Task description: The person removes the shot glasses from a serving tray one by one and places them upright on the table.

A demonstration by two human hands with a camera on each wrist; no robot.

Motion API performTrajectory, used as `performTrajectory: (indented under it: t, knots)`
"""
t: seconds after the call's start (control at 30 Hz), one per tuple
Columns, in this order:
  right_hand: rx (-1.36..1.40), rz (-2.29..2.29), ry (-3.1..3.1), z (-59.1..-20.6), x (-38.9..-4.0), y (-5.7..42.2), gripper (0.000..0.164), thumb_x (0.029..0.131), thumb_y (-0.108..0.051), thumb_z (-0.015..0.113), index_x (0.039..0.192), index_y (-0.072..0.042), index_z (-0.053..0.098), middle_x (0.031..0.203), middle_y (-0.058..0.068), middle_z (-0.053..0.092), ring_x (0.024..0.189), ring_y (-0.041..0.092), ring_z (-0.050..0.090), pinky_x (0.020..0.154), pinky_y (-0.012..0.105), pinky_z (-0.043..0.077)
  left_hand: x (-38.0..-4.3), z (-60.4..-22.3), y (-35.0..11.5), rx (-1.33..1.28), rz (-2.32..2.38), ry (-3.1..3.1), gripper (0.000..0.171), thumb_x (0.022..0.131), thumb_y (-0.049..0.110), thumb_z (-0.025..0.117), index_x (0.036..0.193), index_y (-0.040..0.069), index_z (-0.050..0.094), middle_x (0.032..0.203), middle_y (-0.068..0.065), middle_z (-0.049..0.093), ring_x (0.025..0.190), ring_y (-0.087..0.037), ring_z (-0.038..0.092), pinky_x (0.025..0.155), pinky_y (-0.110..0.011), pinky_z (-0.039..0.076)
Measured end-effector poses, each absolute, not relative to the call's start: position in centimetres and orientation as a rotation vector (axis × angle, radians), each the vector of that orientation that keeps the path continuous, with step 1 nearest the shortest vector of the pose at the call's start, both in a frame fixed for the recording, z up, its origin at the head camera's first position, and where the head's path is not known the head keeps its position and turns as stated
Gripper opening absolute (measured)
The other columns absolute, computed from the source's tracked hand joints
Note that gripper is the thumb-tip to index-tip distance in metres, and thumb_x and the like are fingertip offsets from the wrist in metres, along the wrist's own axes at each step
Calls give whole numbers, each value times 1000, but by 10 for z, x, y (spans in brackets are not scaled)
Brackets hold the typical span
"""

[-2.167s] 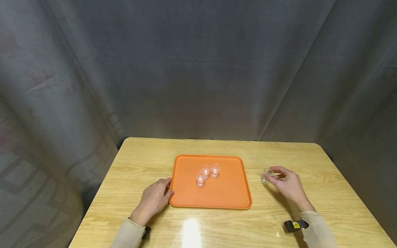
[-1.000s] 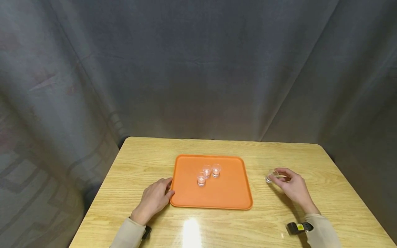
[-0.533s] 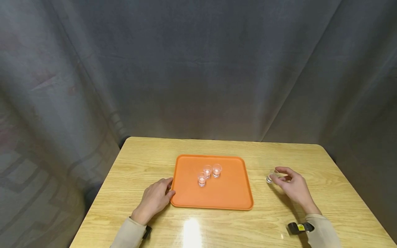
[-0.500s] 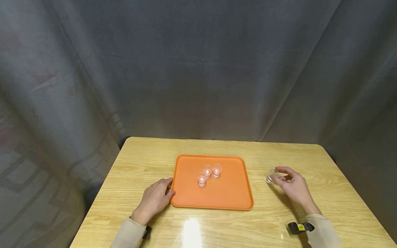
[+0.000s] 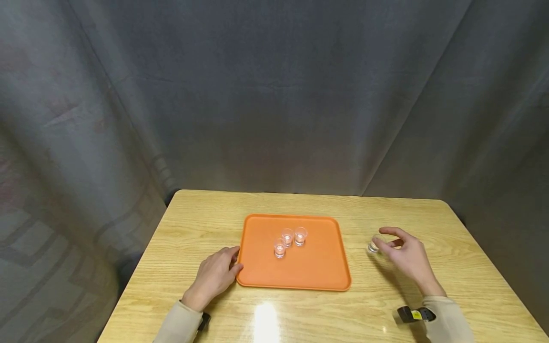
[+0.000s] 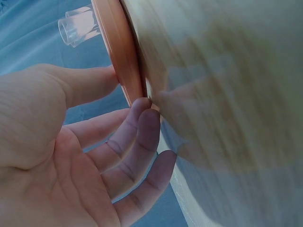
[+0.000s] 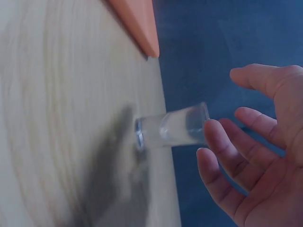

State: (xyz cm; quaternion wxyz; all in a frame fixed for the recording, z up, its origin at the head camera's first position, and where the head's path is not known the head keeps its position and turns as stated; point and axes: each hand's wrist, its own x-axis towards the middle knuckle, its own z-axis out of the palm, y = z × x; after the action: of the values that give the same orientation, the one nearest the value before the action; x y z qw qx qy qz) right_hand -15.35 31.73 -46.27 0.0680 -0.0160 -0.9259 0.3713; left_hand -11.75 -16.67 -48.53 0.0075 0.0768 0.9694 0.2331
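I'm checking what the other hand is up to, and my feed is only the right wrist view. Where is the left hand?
Observer: The left hand is at the left side of the orange tray, touching its rim.
Operator: I only get one corner of that tray. Is anything on it?
Observer: Yes, the head view shows three clear glasses grouped close together near its middle.
Operator: And where does the glass by the right hand sit relative to the whole tray?
Observer: From the head view, it is out to the tray's right, clear of the edge, on the opposite side from the left hand.
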Motion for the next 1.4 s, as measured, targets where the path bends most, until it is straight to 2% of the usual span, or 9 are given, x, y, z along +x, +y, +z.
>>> performTrajectory:
  t: [0.17, 0.37, 0.6, 0.7, 0.83, 1.17, 1.4]
  knots:
    - [7, 1145, -2758, -455, -152, 306, 48, 97, -38, 80, 133, -7, 72, 117, 20, 75, 79, -2, 62, 58, 27, 53, -117, -486, -167, 237, 729, 3033, 48, 96, 19, 80, 140, 4, 68, 97, 2, 67, 72, -8, 49, 62, -27, 41]
    - [80, 1161, -2741, -453, -154, 291, 43, 96, -33, 82, 130, -8, 73, 123, 19, 76, 81, -3, 64, 62, 26, 55, -118, -486, -167, 250, 721, 3037, 48, 97, 20, 80, 140, 4, 68, 100, 1, 69, 72, -8, 50, 62, -28, 43]
    - [95, 1205, -2776, -455, -158, 271, 45, 96, -34, 82, 133, -10, 72, 96, 10, 80, 81, 9, 69, 61, 27, 54, -117, -485, -167, 254, 718, 3031, 49, 97, 20, 80, 141, 3, 67, 100, 1, 69, 72, -8, 49, 62, -27, 42]
    - [114, 1246, -2778, -454, -160, 262, 44, 96, -34, 82, 132, -11, 73, 93, 8, 80, 82, 11, 70, 60, 27, 53, -117, -484, -167, 249, 715, 3028, 49, 97, 20, 79, 141, 3, 67, 100, 2, 68, 72, -8, 49, 62, -27, 42]
    - [143, 1289, -2768, -454, -165, 249, 41, 95, -32, 83, 130, -13, 74, 99, 10, 79, 84, 12, 70, 59, 26, 52, -117, -484, -167, 246, 714, 3028, 49, 97, 20, 80, 141, 3, 67, 99, 1, 68, 72, -8, 50, 63, -28, 43]
    - [266, 1375, -2757, -459, -175, 218, 44, 94, -22, 84, 132, -5, 72, 128, 16, 74, 89, 18, 72, 64, 26, 56, -117, -484, -167, 259, 714, 3045, 48, 97, 19, 80, 140, 3, 68, 98, 1, 69, 73, -9, 52, 64, -30, 45]
    - [271, 1416, -2751, -461, -180, 197, 41, 92, -20, 86, 129, -5, 74, 123, 17, 76, 83, 16, 71, 61, 25, 54, -116, -485, -166, 268, 704, 3062, 47, 97, 19, 80, 139, 2, 68, 99, 1, 69, 75, -9, 55, 65, -31, 48]
